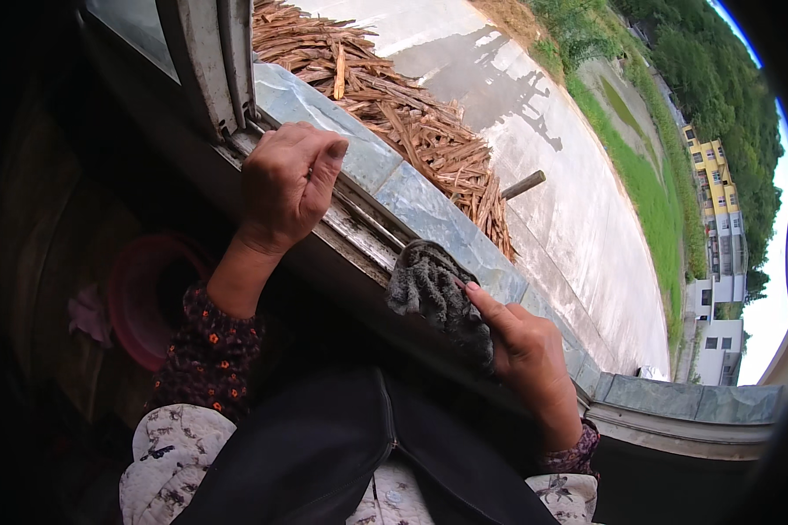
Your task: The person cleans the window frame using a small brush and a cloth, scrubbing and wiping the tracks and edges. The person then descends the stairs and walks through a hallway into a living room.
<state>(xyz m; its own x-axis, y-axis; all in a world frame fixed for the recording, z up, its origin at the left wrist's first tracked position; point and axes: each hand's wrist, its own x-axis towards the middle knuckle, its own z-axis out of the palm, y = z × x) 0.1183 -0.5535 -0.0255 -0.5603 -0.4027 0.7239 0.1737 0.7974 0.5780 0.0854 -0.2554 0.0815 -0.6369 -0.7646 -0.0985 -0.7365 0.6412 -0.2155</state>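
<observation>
My right hand [528, 351] grips a dark grey fluffy cloth [433, 289], bunched over the metal window track [354, 239]. Its index finger points along the cloth, and a thin reddish-brown piece shows at the fingertip; what it belongs to is hidden. Farther up the same track, my left hand [289, 180] rests with its fingers curled and its thumb lying over the sill side. Whether those fingers hold anything is hidden. Grime marks the grooves of the track between the hands. A grey-blue stone sill [427, 197] runs along its outer side.
An upright window frame [207, 65] stands beyond my left hand. Below on the left are a pink basin [134, 308] and a pink cloth [88, 315]. Outside lie split wood [400, 118], a wooden pole [524, 185] and concrete paving [565, 216]. At right the sill turns a corner.
</observation>
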